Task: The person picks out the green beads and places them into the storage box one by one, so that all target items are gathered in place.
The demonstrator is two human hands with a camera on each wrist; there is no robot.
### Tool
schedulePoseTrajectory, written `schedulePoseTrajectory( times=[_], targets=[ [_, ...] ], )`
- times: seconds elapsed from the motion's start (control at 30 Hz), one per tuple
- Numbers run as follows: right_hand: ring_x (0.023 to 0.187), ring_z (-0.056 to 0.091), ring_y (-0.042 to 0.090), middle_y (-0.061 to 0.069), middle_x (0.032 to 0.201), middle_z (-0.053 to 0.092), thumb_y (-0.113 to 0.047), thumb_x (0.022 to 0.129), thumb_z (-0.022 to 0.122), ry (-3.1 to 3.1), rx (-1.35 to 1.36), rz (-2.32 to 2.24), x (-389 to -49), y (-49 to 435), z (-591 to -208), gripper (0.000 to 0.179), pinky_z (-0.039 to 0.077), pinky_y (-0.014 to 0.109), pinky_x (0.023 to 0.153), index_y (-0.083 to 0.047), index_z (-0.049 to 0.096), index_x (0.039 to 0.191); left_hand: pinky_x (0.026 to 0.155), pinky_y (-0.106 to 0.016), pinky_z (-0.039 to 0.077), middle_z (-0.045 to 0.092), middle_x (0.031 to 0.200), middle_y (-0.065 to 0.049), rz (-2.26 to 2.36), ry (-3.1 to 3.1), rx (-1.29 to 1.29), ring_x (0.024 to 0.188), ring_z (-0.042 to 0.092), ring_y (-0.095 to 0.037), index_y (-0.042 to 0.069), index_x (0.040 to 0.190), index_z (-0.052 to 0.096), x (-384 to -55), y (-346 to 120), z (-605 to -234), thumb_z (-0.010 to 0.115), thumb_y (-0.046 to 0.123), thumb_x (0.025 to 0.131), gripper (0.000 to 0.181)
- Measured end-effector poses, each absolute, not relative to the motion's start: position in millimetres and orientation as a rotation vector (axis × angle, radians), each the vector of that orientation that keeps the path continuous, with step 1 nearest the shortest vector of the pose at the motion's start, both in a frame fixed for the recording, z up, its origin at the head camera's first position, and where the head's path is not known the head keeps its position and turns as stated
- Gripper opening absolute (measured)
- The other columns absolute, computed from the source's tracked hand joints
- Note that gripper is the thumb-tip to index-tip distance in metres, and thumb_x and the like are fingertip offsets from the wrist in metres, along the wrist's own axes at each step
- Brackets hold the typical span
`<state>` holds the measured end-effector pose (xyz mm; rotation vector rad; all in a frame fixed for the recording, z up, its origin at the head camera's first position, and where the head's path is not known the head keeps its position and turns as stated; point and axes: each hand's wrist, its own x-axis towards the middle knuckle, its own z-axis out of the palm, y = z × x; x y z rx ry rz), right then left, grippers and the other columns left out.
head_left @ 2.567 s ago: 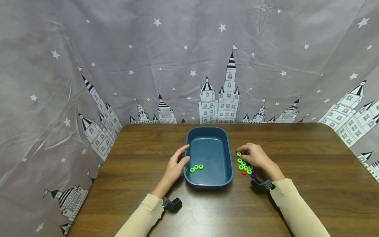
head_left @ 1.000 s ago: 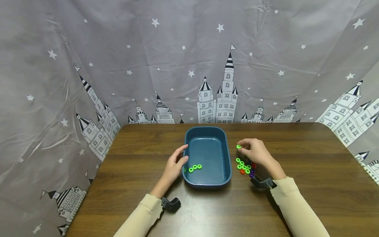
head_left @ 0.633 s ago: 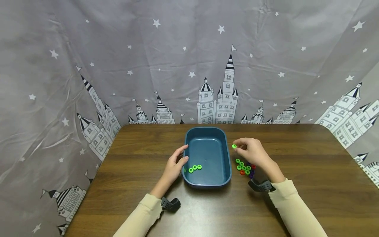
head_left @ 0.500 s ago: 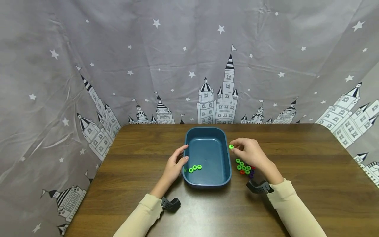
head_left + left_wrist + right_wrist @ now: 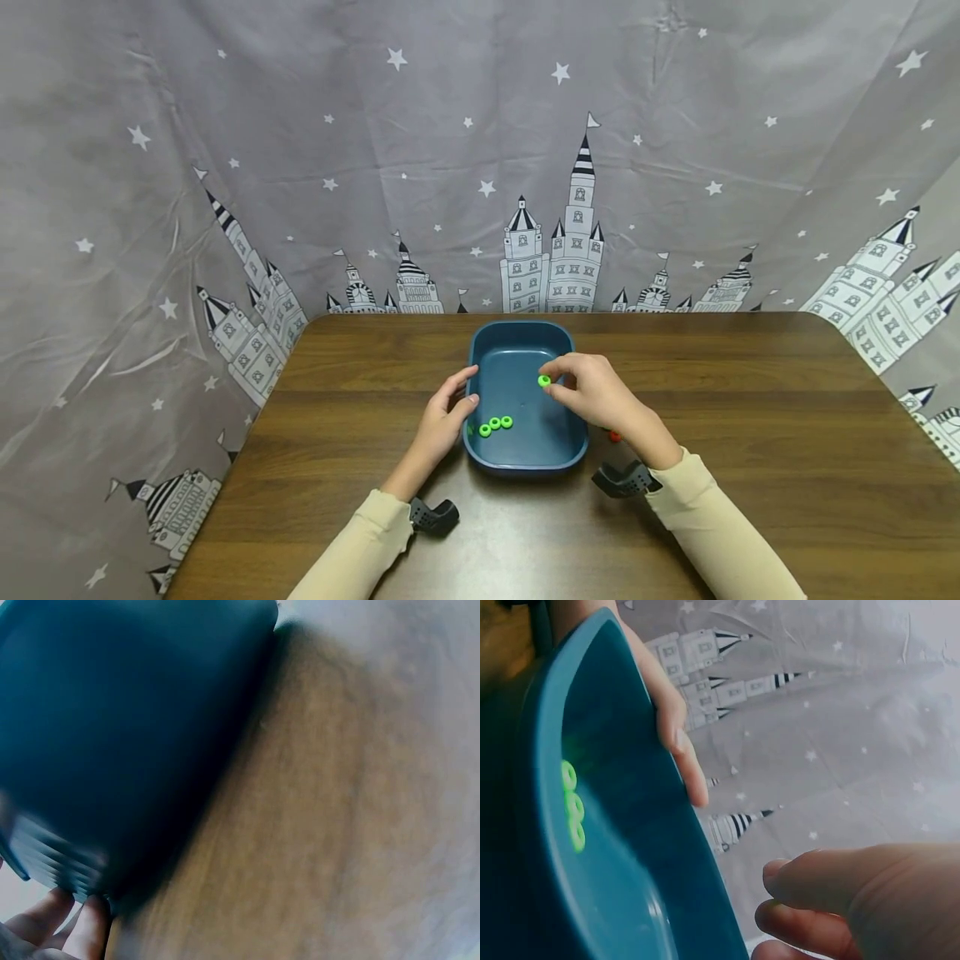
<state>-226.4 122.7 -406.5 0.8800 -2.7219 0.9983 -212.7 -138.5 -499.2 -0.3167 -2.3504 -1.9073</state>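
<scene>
My right hand (image 5: 592, 390) pinches a small green ring (image 5: 544, 381) between thumb and fingertips, over the right side of a blue plastic tub (image 5: 525, 461). In the right wrist view the fingers (image 5: 810, 881) show, but the ring is out of sight. My left hand (image 5: 444, 417) rests on the tub's left side with fairly straight fingers. In the left wrist view its fingertips (image 5: 88, 922) touch the tub's outer wall. Inside the tub, 3 green rings (image 5: 495, 423) lie in a row near the left wall.
Beside the tub, a red ring (image 5: 615, 436) shows under my right forearm, which hides the other loose rings there. The wooden table (image 5: 787, 433) extends on both sides. A grey curtain (image 5: 420, 167) printed with castles and stars hangs behind it.
My right hand has lifted a green ring from the pile right of the tub and carried it left over the rim. The left hand stays on the tub's side.
</scene>
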Motion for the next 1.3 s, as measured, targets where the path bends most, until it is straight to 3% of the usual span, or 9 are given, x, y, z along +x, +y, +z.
schedulePoseTrajectory(
  times=[0.27,0.67,1.0,1.3],
  targets=[
    [0.072,0.063,0.009,0.007,0.096,0.078,-0.009,0.089,0.073,-2.728,0.96,1.001,-228.9,103.0,-411.7,0.019,0.05,0.021,0.066,-0.002,0.078,0.106,0.109,-0.036,0.045,0.054,0.15,-0.018,-1.916,-2.345,-0.302,0.137,0.053,-0.038,0.006,0.145,0.055,-213.0,-137.3,-498.2,0.057,0.005,0.099,0.046],
    [0.079,0.066,0.011,0.005,0.091,0.077,-0.011,0.09,0.073,-2.828,1.047,0.992,-232.9,80.9,-425.5,0.02,0.049,0.021,0.066,-0.002,0.077,0.107,0.114,-0.056,0.041,0.053,0.152,-0.018,-1.912,-2.363,-0.311,0.139,0.051,-0.039,0.005,0.146,0.053,-211.9,-138.2,-498.3,0.056,0.006,0.101,0.046],
    [0.082,0.071,0.014,0.007,0.09,0.078,-0.007,0.088,0.073,-2.895,1.041,0.933,-234.5,72.4,-436.1,0.018,0.056,0.028,0.072,-0.002,0.077,0.104,0.113,-0.054,0.041,0.053,0.152,-0.016,-1.929,-2.366,-0.292,0.139,0.051,-0.037,0.009,0.146,0.054,-211.1,-137.9,-496.1,0.056,0.007,0.101,0.046],
    [0.081,0.07,0.015,0.008,0.09,0.077,-0.006,0.088,0.074,-2.962,0.972,0.876,-234.4,71.0,-439.5,0.015,0.057,0.032,0.073,-0.002,0.077,0.102,0.112,-0.053,0.043,0.053,0.152,-0.017,-1.915,-2.372,-0.297,0.138,0.051,-0.038,0.005,0.147,0.052,-211.6,-137.8,-496.9,0.056,0.006,0.101,0.046]
  ],
)
